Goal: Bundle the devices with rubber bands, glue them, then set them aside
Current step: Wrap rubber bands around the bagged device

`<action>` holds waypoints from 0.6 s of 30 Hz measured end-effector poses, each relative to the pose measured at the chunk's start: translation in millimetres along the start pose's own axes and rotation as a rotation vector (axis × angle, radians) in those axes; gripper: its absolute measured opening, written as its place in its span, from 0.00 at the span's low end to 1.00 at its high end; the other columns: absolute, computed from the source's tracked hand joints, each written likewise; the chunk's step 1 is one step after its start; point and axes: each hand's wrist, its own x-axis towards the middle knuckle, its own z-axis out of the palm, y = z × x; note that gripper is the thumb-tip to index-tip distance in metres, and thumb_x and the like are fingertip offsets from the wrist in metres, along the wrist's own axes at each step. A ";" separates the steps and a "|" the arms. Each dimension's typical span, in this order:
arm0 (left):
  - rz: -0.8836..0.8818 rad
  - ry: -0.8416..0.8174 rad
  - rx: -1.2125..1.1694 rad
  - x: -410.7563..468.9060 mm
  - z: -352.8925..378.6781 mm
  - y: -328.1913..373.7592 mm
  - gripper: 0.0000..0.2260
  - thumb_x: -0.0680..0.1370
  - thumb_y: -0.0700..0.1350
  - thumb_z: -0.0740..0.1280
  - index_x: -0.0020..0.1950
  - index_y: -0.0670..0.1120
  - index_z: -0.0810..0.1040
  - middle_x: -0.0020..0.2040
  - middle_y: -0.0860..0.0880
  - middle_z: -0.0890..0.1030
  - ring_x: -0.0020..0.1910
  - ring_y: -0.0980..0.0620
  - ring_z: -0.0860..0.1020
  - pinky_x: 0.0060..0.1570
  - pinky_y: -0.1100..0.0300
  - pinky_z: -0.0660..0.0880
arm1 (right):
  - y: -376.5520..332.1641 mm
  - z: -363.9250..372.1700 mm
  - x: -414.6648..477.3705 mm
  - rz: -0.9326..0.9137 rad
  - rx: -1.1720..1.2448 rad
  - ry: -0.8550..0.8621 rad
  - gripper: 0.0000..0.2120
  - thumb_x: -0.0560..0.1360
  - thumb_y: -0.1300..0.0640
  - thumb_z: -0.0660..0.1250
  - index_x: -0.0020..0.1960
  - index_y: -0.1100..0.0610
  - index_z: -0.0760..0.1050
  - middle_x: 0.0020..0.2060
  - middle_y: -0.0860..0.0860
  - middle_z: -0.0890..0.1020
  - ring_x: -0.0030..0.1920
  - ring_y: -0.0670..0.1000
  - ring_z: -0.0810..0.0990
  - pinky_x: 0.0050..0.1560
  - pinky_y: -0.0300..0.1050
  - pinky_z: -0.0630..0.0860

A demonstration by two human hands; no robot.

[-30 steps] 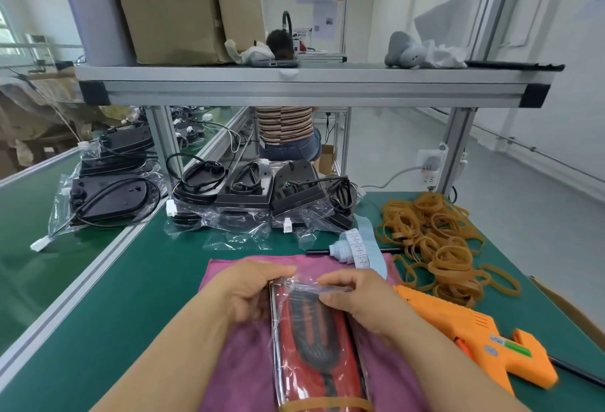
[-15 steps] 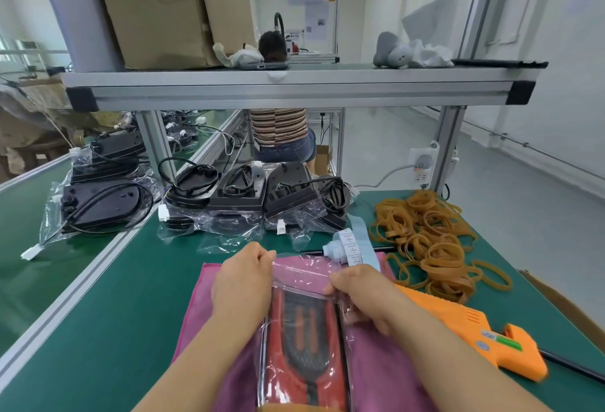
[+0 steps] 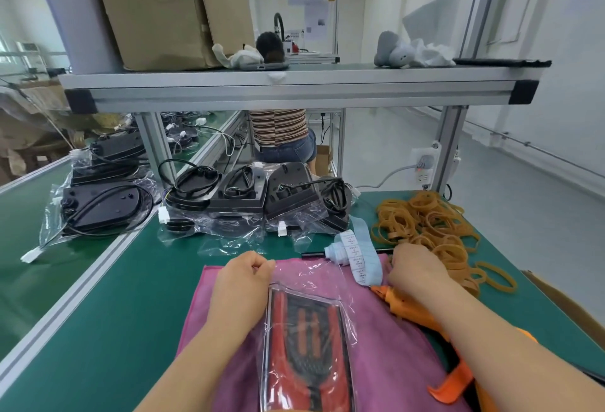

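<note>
A red and black device in a clear plastic bag lies lengthwise on a pink cloth in front of me. My left hand rests on the bag's upper left side and pinches its loose top flap. My right hand is off the bag, curled at the near edge of the pile of tan rubber bands, just above the nozzle of the orange glue gun. Its fingertips are hidden, so a hold on a band cannot be seen.
A roll of white labels on blue backing and a black rod lie behind the cloth. Bagged black devices with cables line the back and the left belt. An aluminium shelf hangs overhead. A cardboard box stands right.
My right hand has left the bag's top edge and moved right to the rubber band pile. My left hand stays on the bag, whose flap now lies open and flat.
</note>
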 end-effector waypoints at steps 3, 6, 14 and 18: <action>-0.065 -0.031 -0.121 3.4 0.8 -2.7 0.08 0.78 0.46 0.68 0.38 0.49 0.81 0.30 0.54 0.79 0.29 0.56 0.74 0.32 0.60 0.70 | 4.8 1.9 -0.6 0.036 0.050 0.022 0.05 0.77 0.58 0.62 0.45 0.54 0.77 0.38 0.49 0.76 0.40 0.51 0.76 0.38 0.43 0.73; -0.144 -0.014 -0.300 5.1 -1.9 -1.9 0.07 0.77 0.41 0.68 0.40 0.48 0.82 0.29 0.55 0.78 0.24 0.57 0.69 0.30 0.63 0.68 | 5.3 -13.1 -8.0 0.031 0.157 0.083 0.09 0.76 0.60 0.61 0.41 0.55 0.79 0.42 0.51 0.81 0.42 0.53 0.79 0.40 0.45 0.77; 0.480 0.117 -0.313 -20.4 -23.1 41.0 0.10 0.81 0.42 0.64 0.52 0.55 0.82 0.50 0.62 0.81 0.53 0.64 0.77 0.51 0.75 0.69 | -42.2 -78.6 -63.8 -0.411 0.977 -0.372 0.09 0.75 0.65 0.69 0.41 0.55 0.84 0.29 0.46 0.80 0.27 0.41 0.71 0.26 0.33 0.65; 0.557 -0.163 -0.355 -31.6 -29.1 58.1 0.09 0.82 0.43 0.62 0.48 0.50 0.82 0.45 0.56 0.82 0.48 0.60 0.79 0.48 0.73 0.72 | -57.6 -87.1 -78.3 -0.583 0.910 -0.494 0.11 0.74 0.68 0.69 0.40 0.53 0.84 0.34 0.53 0.79 0.29 0.43 0.70 0.27 0.34 0.63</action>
